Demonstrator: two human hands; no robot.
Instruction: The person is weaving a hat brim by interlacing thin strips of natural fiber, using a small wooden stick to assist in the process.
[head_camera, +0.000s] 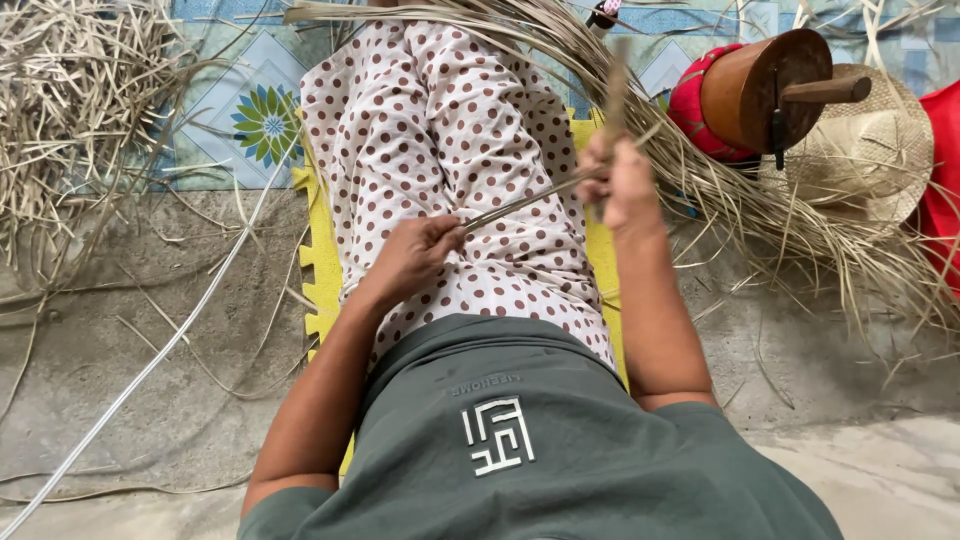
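Left hand (418, 252) pinched shut on near end of thin straw strip (520, 203) — right hand (622, 180) fisted round its far end, strip taut over polka-dot lap (440, 130). Loose straw heap (780, 220) just right; wooden block (765, 88) and straw hat (880, 150) beyond.

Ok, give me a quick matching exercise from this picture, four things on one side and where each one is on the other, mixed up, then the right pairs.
Things:
1. thin strip
2. straw hat
3. foam mat
4. pile of dried strips

Places:
A. under the person's legs, on the floor
B. top left, on the floor
C. stretched between the left hand and the right hand
D. far right, behind the brown wooden cylinder

Pairs: 1-C, 2-D, 3-A, 4-B
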